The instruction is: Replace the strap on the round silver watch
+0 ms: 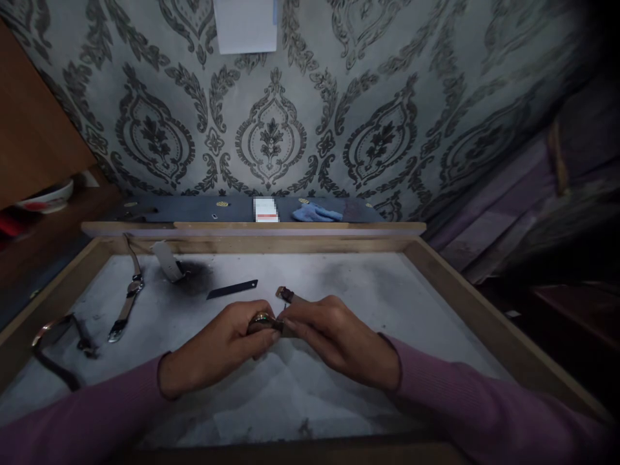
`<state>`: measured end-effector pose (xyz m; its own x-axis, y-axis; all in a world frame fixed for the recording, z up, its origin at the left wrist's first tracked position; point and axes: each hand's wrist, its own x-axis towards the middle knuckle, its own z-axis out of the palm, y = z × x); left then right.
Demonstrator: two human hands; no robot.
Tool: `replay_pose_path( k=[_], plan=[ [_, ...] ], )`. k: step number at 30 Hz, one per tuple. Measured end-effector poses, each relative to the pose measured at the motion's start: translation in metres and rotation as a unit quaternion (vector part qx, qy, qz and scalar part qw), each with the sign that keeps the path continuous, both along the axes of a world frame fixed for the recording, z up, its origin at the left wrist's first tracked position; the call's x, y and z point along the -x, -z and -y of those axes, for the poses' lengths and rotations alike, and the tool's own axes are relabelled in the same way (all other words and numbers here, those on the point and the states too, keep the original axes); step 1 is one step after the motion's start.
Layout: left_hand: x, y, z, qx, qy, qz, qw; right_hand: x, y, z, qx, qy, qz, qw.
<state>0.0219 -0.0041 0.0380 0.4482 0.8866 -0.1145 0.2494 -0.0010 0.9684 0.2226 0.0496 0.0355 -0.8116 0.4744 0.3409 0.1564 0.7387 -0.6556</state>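
At nine o'clock in the wooden tray, a dark curved band lies near the side wall. Toward ten sits a loose wristwatch, stretched out, with a pale strip propped beyond it. A flat dark blade rests near eleven, its edge too dim to judge. At the centre, the left hand is curled closed, thumb and fingers gripping the round watch case. Just to its three o'clock, the right hand pinches the brown strap beside the case, fingertips nearly together (whether they also hide a small tool, I cannot tell). A buckle pokes out toward twelve.

Pulling too hard on the strap could tear it or jerk the case loose; a slipping fingertip could scratch the case. If the left hand strays toward eleven, the blade might nick it.
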Motion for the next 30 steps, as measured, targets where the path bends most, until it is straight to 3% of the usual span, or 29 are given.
replay_pose_path(
  k=[10, 21, 30],
  plan=[
    [-0.001, 0.0, -0.003, 0.018, -0.01, 0.071, 0.997, 0.002, 0.001, 0.004, 0.006, 0.014, -0.008, 1.0],
    [-0.003, 0.009, -0.001, 0.109, -0.053, 0.169, 0.978, 0.005, 0.005, 0.009, 0.001, 0.05, -0.011, 0.999],
    [-0.001, 0.009, -0.003, 0.125, -0.064, 0.181, 0.973, 0.005, 0.001, 0.005, 0.045, 0.045, -0.026, 0.998]
  ],
)
